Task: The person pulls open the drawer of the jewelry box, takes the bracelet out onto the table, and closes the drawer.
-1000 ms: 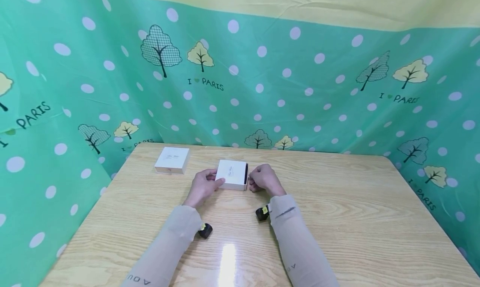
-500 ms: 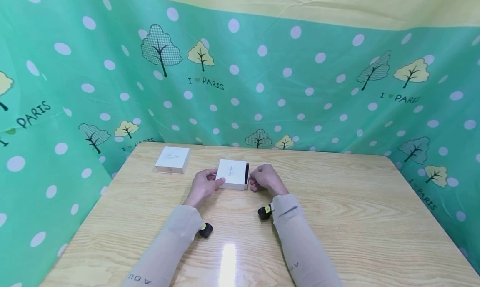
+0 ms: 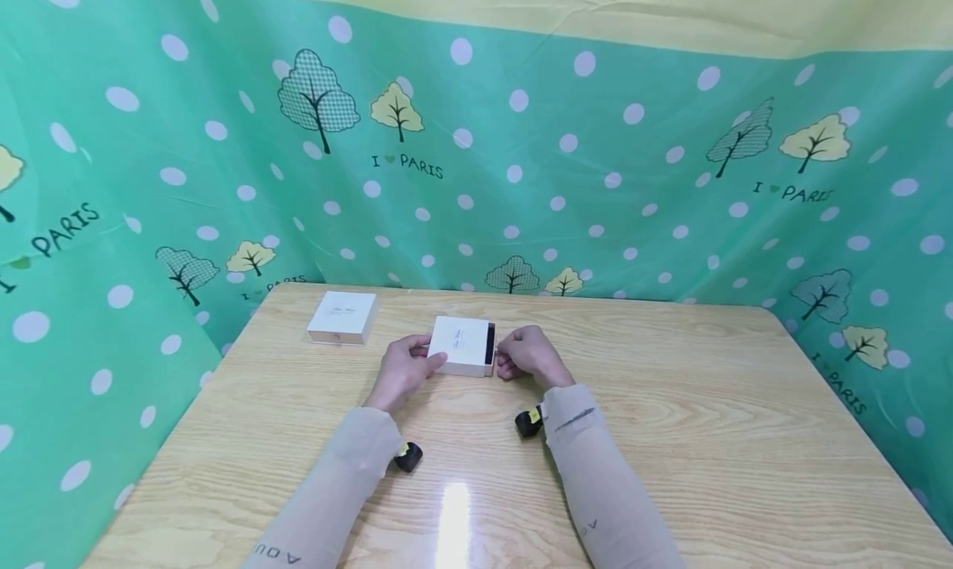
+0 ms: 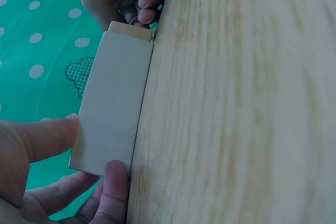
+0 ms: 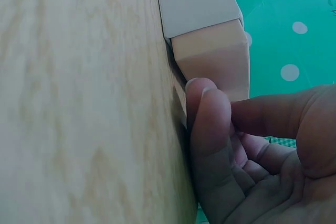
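A white drawer-style box point(image 3: 459, 341) with small dark lettering lies on the table. Its pale peach inner drawer point(image 5: 218, 56) pokes a little way out of the right end, showing a dark interior strip from above. My left hand point(image 3: 402, 374) holds the outer sleeve point(image 4: 110, 98) at its left end, thumb on the near side and fingers around the end and far side. At the drawer's outer face, my right hand point(image 3: 527, 356) has thumb and curled fingers pinched together; whatever is between those fingertips is hidden.
A second white box point(image 3: 342, 314), closed and similarly lettered, sits at the back left of the wooden table point(image 3: 707, 437). Behind the table hangs a green dotted curtain point(image 3: 521, 139). Black wrist cameras point(image 3: 408, 456) stick out from both cuffs.
The drawer has slid slightly further out to the right, along with my right hand and forearm. My left hand and the sleeve stay in place.
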Motion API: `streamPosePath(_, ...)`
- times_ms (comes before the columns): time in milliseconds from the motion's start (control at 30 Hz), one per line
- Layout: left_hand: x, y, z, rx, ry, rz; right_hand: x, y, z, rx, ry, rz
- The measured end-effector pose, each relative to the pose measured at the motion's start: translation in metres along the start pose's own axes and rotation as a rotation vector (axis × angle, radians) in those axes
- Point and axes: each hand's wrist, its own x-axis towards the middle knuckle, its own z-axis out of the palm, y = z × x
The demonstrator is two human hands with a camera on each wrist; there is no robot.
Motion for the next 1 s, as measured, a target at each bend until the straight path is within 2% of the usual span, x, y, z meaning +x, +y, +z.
streamPosePath(1000,-0.0007,0.0009,-0.0003,0.000,0.004,-0.004,0.0018,0.0038,-0.0026,0.023,0.008,0.004)
